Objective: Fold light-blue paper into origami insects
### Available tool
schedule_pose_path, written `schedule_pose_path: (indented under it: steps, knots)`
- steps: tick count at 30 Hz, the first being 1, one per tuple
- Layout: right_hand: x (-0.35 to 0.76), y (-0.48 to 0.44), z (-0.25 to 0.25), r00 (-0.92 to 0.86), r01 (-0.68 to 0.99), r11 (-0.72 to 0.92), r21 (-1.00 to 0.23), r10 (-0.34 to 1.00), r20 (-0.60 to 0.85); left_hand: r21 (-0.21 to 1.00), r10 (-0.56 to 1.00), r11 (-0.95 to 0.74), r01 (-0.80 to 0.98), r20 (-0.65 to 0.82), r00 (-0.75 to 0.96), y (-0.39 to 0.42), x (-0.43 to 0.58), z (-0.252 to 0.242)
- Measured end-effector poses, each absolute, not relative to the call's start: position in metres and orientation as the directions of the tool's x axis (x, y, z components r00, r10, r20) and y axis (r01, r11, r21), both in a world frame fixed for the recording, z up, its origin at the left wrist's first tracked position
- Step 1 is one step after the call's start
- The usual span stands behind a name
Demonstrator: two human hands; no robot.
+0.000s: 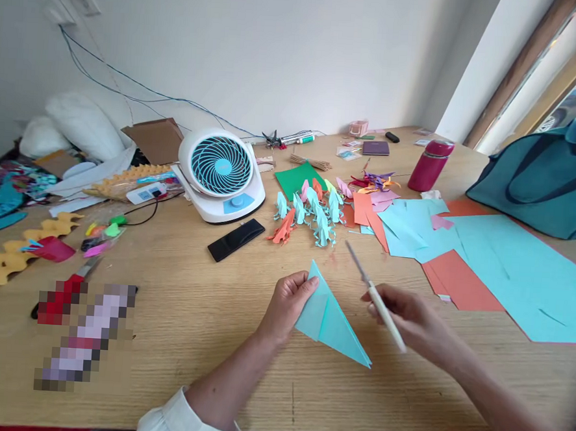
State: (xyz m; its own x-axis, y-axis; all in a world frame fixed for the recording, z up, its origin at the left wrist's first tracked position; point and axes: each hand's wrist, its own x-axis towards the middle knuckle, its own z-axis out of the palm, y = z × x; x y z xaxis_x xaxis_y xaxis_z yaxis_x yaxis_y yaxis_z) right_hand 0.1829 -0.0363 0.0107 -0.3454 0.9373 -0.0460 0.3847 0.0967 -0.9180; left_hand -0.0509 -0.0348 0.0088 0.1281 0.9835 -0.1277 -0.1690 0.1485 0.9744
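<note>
My left hand (287, 303) pinches the upper left edge of a light blue paper (332, 325), folded in layers to a triangle. Its long point slants down to the right. In my right hand (403, 317) is a pair of scissors (386, 316) with white handles, seen nearly edge-on, the metal blades pointing up and left. The blades are apart from the paper, to its right. Beyond both hands stands a cluster of cut and folded paper figures (322, 227), mostly light blue, some orange and pink.
A white fan (222, 172) and a black case (236, 240) stand left of the figures. Light blue sheets (523, 269) and orange sheets (464, 285) cover the right side, near a bottle (431, 166) and a teal bag (544, 179). Red-handled scissors (66, 296) lie left.
</note>
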Motion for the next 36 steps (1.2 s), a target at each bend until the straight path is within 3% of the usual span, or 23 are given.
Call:
schedule_pose_path:
  steps: [3, 8, 21, 36]
  knots:
    - [0.158, -0.044, 0.014, -0.51, 0.326, 0.039, -0.945, 0.849, -0.141, 0.973, 0.984, 0.149, -0.178, -0.128, 0.127, -0.037, -0.051, 0.009]
    - [0.149, -0.054, 0.018, -0.589, 0.349, 0.015, -0.937, 0.781, -0.207, 0.965, 0.983, 0.165, -0.205, -0.144, 0.114, -0.038, -0.052, 0.009]
    - [0.14, -0.059, 0.02, -0.595, 0.365, 0.011, -0.931, 0.772, -0.224, 0.945, 0.967, 0.252, -0.206, -0.24, 0.081, -0.036, -0.05, 0.003]
    - [0.141, -0.061, 0.01, -0.576, 0.371, 0.007, -0.929, 0.786, -0.224, 0.944, 0.966, 0.255, -0.208, -0.24, 0.094, -0.036, -0.05, 0.001]
